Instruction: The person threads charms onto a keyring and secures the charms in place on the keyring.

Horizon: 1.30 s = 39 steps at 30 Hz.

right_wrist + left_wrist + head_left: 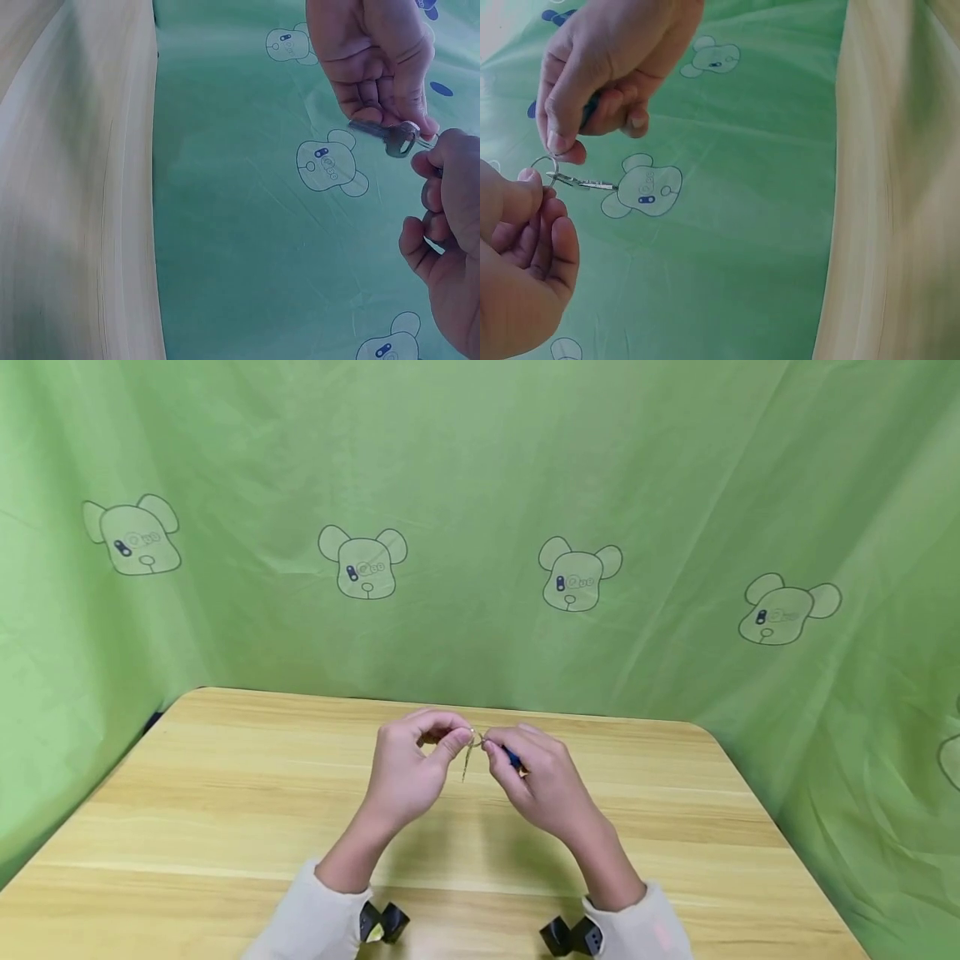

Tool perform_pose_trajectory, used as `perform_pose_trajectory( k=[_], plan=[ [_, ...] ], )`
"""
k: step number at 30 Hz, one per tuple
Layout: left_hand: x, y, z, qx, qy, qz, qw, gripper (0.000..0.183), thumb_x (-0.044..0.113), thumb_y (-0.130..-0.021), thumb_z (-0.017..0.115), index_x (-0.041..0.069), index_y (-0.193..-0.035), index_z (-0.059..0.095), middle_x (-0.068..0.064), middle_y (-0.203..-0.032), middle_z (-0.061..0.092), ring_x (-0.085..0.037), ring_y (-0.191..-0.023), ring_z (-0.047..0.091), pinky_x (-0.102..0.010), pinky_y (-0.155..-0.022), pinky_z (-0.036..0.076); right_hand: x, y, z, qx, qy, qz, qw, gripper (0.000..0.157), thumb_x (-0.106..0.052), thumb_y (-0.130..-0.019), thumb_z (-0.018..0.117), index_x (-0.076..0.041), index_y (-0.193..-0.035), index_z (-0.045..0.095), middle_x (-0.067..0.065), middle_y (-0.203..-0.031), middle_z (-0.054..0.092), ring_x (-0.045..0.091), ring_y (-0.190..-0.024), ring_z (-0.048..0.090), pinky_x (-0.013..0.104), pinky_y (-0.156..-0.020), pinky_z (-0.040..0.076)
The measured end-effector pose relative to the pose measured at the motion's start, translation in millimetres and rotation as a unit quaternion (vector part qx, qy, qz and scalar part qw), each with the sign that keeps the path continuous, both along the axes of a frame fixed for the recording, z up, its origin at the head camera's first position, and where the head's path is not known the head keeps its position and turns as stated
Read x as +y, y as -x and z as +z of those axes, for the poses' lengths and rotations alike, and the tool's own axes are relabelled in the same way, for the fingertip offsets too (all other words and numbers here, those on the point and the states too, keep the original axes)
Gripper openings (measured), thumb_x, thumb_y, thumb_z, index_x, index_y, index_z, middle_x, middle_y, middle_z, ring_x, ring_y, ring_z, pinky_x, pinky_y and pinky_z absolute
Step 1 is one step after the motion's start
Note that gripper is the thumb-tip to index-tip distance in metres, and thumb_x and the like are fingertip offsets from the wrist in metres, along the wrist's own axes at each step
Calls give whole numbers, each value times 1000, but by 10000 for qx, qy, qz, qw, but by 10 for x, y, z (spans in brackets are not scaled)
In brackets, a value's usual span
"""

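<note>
Over the pale wood-grain table (225,793), pinching a thin, round metal ring (556,166) with left hand (408,768) and right hand (543,781), with a silvery metal key (390,138) apparently hooked on already, not yet released.

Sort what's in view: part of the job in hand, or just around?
In the job:
key, on the ring
ring, pinched by the left hand
blue item, held in the right hand, mostly hidden

Just around:
table
green curtain
wrist cameras
</note>
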State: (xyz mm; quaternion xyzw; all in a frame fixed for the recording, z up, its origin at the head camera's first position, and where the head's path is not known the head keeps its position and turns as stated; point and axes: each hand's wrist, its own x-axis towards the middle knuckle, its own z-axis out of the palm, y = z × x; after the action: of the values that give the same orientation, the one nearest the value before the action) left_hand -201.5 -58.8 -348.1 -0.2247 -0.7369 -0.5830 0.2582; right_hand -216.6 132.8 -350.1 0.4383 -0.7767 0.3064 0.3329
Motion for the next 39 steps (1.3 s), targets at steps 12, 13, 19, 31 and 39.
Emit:
perform_pose_trajectory(
  k=[12,13,19,31,39],
  plan=[
    [-8,3,12,210,525,-70,9984,5,10,-94,75,5,-97,76,0,-85,74,-11,-75,67,-27,-70,57,15,-20,7,-277,360,171,9988,12,-1,-94,61,-6,-96,71,-1,-79,62,9,-69,53,20,-61,46],
    [-8,15,1,564,753,3,9956,5,9,-94,75,5,-97,76,0,-85,74,-11,-74,67,-27,-69,57,17,-22,6,-293,360,163,9988,12,-1,-94,61,-6,-95,71,0,-79,62,9,-69,53,20,-60,46],
    [-22,47,-41,1863,1687,327,9673,4,2,-91,75,6,-94,77,-3,-86,74,-14,-77,66,-28,-67,56,31,-20,15,-298,347,99,9989,12,-2,-94,60,-7,-94,72,0,-79,64,9,-68,54,21,-58,46],
    [-18,41,-46,1785,1412,272,9734,4,2,-93,73,4,-91,76,-3,-77,71,-11,-68,62,-24,-60,53,34,-12,16,-234,186,96,9995,13,-3,-95,61,-5,-96,74,1,-83,68,10,-71,57,25,-61,51],
    [-17,61,-55,1454,1159,127,9825,2,1,-92,72,1,-93,74,-2,-74,71,-10,-65,65,-23,-59,56,23,-3,8,-236,196,139,9994,14,-3,-92,61,-6,-91,74,0,-81,69,10,-71,61,26,-62,54]
  ],
)
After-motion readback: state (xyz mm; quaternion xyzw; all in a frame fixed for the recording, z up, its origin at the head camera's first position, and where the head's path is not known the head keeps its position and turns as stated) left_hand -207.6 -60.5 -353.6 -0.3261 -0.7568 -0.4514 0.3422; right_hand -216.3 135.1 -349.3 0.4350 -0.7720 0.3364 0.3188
